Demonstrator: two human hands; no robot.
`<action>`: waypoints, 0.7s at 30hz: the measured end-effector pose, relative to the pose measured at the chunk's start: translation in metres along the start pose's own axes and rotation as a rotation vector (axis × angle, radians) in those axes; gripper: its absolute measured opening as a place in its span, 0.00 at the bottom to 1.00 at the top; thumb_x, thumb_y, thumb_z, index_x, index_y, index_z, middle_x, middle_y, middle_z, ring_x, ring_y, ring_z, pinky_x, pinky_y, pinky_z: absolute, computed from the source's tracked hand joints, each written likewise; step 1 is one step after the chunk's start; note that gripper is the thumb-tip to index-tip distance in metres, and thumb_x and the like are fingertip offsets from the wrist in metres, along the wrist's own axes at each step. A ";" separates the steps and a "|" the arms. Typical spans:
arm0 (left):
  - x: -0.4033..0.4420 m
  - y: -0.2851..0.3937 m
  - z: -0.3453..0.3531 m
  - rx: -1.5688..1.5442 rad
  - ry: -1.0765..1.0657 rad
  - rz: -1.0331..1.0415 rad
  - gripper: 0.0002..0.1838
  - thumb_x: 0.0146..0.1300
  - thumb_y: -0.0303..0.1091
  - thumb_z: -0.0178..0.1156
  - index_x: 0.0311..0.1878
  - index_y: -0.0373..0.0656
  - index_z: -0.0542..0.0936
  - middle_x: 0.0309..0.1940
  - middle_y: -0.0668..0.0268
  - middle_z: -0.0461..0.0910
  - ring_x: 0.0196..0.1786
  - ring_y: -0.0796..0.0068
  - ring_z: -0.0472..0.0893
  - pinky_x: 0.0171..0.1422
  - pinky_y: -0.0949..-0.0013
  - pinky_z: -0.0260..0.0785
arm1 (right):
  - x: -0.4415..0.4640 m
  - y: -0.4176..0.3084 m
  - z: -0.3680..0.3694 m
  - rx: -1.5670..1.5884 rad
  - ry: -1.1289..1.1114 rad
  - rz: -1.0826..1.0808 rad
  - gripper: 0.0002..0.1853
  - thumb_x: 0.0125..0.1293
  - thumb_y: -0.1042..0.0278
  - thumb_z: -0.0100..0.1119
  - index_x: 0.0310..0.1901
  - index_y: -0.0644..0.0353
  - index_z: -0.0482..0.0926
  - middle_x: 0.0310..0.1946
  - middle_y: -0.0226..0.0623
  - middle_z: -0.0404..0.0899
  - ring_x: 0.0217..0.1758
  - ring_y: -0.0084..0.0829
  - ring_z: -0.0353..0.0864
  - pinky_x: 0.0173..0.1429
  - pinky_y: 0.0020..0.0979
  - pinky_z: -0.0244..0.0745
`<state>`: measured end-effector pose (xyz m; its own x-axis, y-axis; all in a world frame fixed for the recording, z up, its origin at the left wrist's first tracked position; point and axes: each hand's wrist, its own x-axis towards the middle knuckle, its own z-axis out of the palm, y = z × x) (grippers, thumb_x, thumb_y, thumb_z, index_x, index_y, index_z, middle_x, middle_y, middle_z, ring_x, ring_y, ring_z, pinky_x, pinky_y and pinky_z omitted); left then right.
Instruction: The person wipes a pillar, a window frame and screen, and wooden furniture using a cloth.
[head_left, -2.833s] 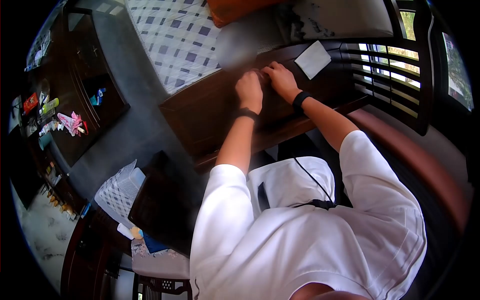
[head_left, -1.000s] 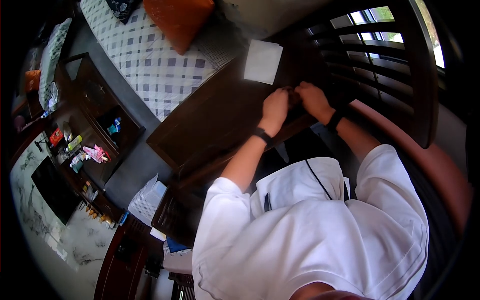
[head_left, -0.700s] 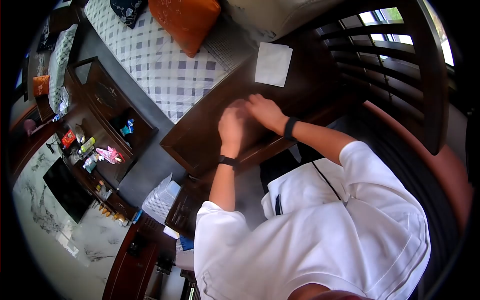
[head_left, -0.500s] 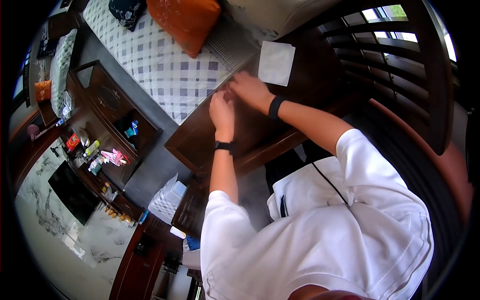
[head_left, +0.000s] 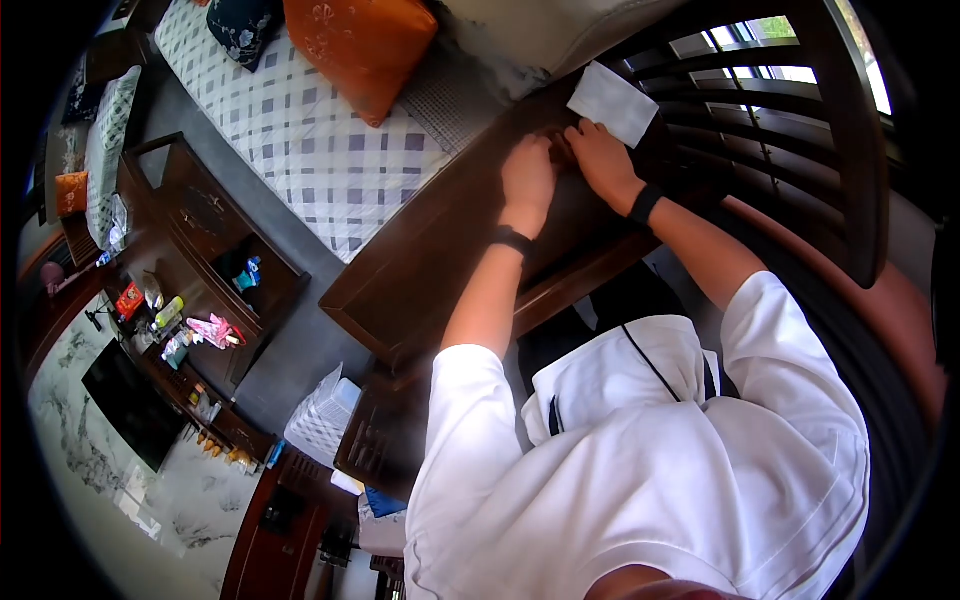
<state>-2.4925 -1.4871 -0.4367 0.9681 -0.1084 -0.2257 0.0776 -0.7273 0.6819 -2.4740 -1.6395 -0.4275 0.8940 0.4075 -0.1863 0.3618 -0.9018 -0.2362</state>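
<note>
Held left hand (head_left: 528,178) and, nearer, right hand (head_left: 606,163) curled close together on near-left side of white sheet (head_left: 613,102), flat and aslant on dark tabletop (head_left: 430,268); could not tell whether grasping anything.

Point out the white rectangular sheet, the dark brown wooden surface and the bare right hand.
White rectangular sheet (head_left: 617,103): head view, middle of its upper face.
Dark brown wooden surface (head_left: 425,260): head view, bare part of its top.
Bare right hand (head_left: 606,162): head view, back of the hand.
</note>
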 end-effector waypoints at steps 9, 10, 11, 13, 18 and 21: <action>-0.097 -0.018 -0.044 -0.130 -0.100 -0.136 0.21 0.55 0.18 0.60 0.53 0.41 0.83 0.51 0.58 0.83 0.50 0.60 0.84 0.50 0.63 0.79 | -0.055 -0.074 0.033 0.236 -0.099 -0.129 0.06 0.57 0.75 0.58 0.37 0.58 0.76 0.40 0.38 0.74 0.45 0.43 0.77 0.45 0.39 0.79; -0.100 -0.018 -0.055 -0.146 -0.089 -0.186 0.21 0.55 0.18 0.60 0.54 0.41 0.83 0.51 0.58 0.83 0.49 0.60 0.84 0.49 0.64 0.79 | -0.048 -0.083 0.033 0.277 -0.072 -0.152 0.05 0.57 0.75 0.58 0.37 0.57 0.77 0.39 0.38 0.74 0.46 0.42 0.77 0.45 0.39 0.79; -0.100 -0.020 -0.061 -0.133 0.020 -0.202 0.20 0.54 0.18 0.61 0.52 0.42 0.84 0.50 0.58 0.83 0.48 0.58 0.84 0.50 0.62 0.78 | -0.038 -0.093 0.033 0.297 -0.056 -0.158 0.05 0.57 0.75 0.58 0.36 0.57 0.77 0.39 0.38 0.74 0.46 0.42 0.77 0.45 0.39 0.79; -0.093 -0.031 -0.069 -0.005 0.043 -0.200 0.15 0.54 0.21 0.61 0.45 0.42 0.84 0.46 0.54 0.83 0.47 0.50 0.82 0.50 0.54 0.76 | -0.019 -0.101 0.031 0.293 -0.032 -0.169 0.05 0.58 0.73 0.58 0.37 0.56 0.78 0.39 0.38 0.75 0.47 0.41 0.78 0.44 0.38 0.80; -0.055 -0.033 -0.077 0.029 0.110 -0.178 0.12 0.54 0.22 0.61 0.43 0.40 0.84 0.41 0.51 0.83 0.46 0.45 0.81 0.49 0.49 0.75 | 0.014 -0.089 0.026 0.270 0.051 -0.145 0.04 0.61 0.68 0.59 0.37 0.53 0.80 0.40 0.36 0.77 0.48 0.39 0.79 0.44 0.37 0.81; -0.036 -0.036 -0.074 0.013 0.081 -0.180 0.12 0.54 0.23 0.61 0.43 0.40 0.84 0.40 0.51 0.84 0.46 0.45 0.82 0.49 0.50 0.75 | 0.015 -0.080 0.026 0.285 0.118 -0.109 0.06 0.62 0.73 0.56 0.40 0.55 0.79 0.41 0.38 0.76 0.49 0.42 0.78 0.47 0.39 0.79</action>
<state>-2.5126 -1.4070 -0.4021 0.9549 0.0784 -0.2862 0.2484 -0.7388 0.6265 -2.4962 -1.5574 -0.4363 0.8847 0.4647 -0.0375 0.3833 -0.7707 -0.5090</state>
